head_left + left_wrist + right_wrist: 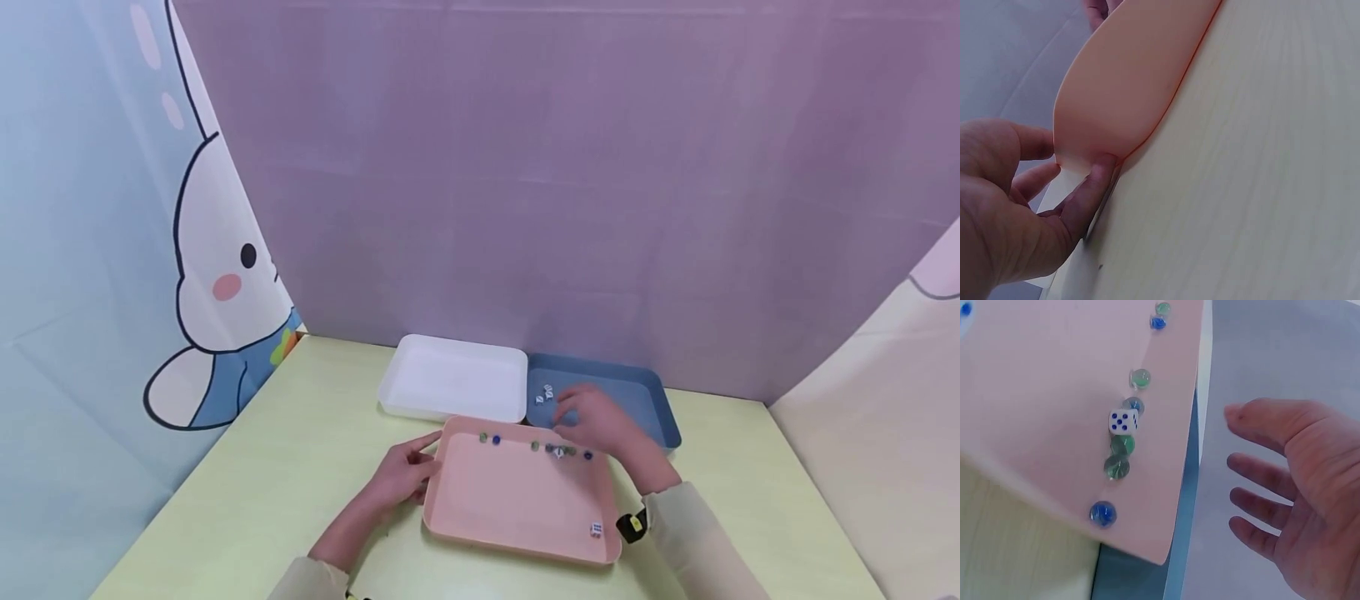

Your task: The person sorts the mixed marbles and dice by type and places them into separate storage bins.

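At its left side, my left hand (405, 473) holds the pink tray (517, 500). In the left wrist view the thumb (1104, 167) presses the outer wall and a finger meets the rim. My right hand (596, 421) is over the blue tray (630, 379), its fingers loosely bent and apart with nothing between them. Several green and blue glass marbles, such as a blue marble (1103, 514), line the pink tray's far side. Among them sits a white die (1124, 422) with blue dots. Another white die (596, 529) lies in the near right corner.
A white tray (457, 379) stands behind the pink one, left of the blue tray. White dice (548, 392) lie in the blue tray's left part. The pale table (337, 417) meets a purple cloth (525, 208) at the back and printed cloths at both sides.
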The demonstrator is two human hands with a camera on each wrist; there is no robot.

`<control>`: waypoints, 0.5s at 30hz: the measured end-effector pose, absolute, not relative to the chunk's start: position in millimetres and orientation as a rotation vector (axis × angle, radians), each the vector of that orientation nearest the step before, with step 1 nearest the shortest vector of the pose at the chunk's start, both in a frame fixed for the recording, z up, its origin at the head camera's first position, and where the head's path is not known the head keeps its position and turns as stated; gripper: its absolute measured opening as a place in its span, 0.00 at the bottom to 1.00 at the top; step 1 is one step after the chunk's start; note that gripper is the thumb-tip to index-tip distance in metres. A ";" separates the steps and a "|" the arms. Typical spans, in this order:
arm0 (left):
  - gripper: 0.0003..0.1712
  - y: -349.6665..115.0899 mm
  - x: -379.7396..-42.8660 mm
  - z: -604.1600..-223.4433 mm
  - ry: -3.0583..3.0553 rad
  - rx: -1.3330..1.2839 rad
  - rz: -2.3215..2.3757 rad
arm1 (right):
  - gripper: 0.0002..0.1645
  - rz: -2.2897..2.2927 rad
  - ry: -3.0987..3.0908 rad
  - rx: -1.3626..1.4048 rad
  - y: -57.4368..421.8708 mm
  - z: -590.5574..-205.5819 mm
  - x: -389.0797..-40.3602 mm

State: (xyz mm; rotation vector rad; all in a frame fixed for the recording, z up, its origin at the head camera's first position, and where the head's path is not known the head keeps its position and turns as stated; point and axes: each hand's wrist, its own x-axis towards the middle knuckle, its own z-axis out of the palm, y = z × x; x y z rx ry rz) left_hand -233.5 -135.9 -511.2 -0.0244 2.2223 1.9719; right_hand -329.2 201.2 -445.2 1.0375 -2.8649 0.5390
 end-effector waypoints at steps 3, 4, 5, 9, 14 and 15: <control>0.32 -137.2 -232.7 -510.4 2.202 -0.030 1.981 | 0.01 0.470 -2.884 1.045 196.0 -445.0 -326.6; 0.31 -137.4 -232.6 -510.3 2.202 -0.034 1.981 | 0.01 0.454 -2.888 1.047 194.7 -445.6 -326.2; 0.32 -137.6 -232.4 -510.4 2.205 -0.036 1.981 | 0.01 0.446 -2.895 1.043 193.3 -446.5 -325.9; 0.32 -137.3 -231.7 -510.6 2.209 -0.034 1.982 | 0.02 0.385 -2.947 0.993 187.3 -450.3 -324.2; 0.32 -137.9 -231.0 -509.6 2.209 -0.021 1.971 | 0.06 0.308 -2.964 0.970 179.8 -451.7 -320.6; 0.32 -138.2 -231.0 -509.4 2.208 -0.021 1.968 | 0.07 0.291 -2.960 0.977 178.5 -451.8 -320.0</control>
